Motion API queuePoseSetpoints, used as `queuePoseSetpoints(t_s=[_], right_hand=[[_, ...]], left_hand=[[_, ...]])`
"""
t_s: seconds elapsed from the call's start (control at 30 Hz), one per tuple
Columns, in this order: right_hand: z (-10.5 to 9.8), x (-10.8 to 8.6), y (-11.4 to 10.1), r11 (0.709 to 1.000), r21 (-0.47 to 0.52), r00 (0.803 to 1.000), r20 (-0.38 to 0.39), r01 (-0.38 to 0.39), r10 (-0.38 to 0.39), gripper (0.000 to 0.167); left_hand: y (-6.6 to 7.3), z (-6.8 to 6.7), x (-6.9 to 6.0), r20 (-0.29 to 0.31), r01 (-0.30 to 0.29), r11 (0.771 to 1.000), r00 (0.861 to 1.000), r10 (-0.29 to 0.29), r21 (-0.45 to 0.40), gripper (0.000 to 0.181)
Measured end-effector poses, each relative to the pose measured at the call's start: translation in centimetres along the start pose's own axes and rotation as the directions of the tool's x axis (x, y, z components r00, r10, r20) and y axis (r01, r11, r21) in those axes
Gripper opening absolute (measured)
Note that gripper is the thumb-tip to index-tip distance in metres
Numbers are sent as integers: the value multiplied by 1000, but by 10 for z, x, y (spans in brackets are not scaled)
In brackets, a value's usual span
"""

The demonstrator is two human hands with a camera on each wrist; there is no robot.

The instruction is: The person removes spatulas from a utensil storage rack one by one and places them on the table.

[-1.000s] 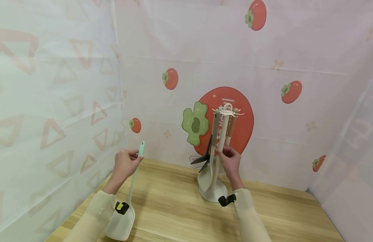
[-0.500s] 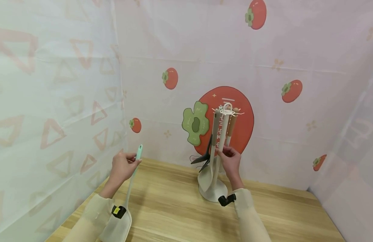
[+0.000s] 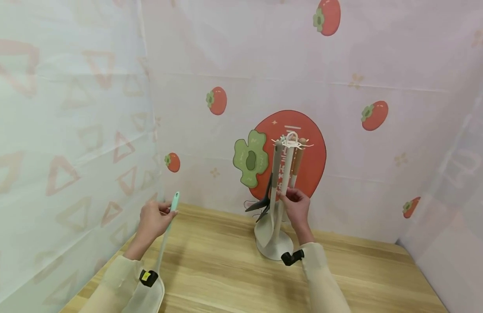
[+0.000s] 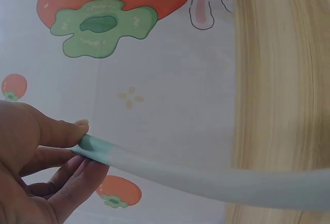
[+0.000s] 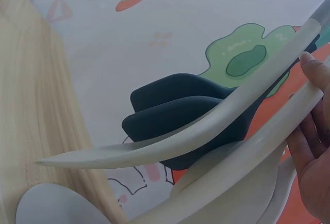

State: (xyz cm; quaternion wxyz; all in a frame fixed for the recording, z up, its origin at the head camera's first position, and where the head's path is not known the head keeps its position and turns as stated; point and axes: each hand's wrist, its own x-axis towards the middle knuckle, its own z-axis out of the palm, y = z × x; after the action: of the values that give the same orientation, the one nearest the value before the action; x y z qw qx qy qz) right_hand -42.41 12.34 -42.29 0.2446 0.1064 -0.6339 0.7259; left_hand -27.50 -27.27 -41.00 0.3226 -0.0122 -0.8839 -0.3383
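My left hand [image 3: 153, 222] pinches the mint-green handle end of a white spatula [image 3: 163, 248] between thumb and fingers. The spatula slants downward, and my sleeve and wrist camera hide part of its broad blade. My right hand [image 3: 298, 211] grips the white post [image 3: 285, 174] of a utensil stand, thumb on one side and fingers on the other, as the right wrist view confirms. From the stand's hooked top hang a grey-handled white turner [image 5: 206, 128], dark utensils [image 5: 178, 92] and brown-handled utensils [image 3: 298, 163]. Lower parts of the brown-handled ones are hidden.
The stand's round white base [image 3: 273, 250] rests on a wood-grain table [image 3: 218, 269]. Printed cloth walls [image 3: 210, 139] with persimmon drawings rise at the back and both sides. The back wall is close behind the stand.
My left hand has moved left and down in the head view, carrying the spatula with it. The right hand keeps its grip on the post, and the stand stays in place.
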Motion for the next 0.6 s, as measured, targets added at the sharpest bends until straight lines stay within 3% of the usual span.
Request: queuePoseSetpoints(t_s=[0.23, 0.6], right_hand=[[-1, 2, 0, 1000, -1, 1000, -2, 2, -2, 20], [0, 2, 3, 1000, 14, 1000, 10, 9, -10, 21]], left_hand=[[-8, 2, -2, 17, 17, 1000, 1000, -17, 2, 19], [-19, 1, -10, 13, 59, 998, 998, -59, 28, 26]])
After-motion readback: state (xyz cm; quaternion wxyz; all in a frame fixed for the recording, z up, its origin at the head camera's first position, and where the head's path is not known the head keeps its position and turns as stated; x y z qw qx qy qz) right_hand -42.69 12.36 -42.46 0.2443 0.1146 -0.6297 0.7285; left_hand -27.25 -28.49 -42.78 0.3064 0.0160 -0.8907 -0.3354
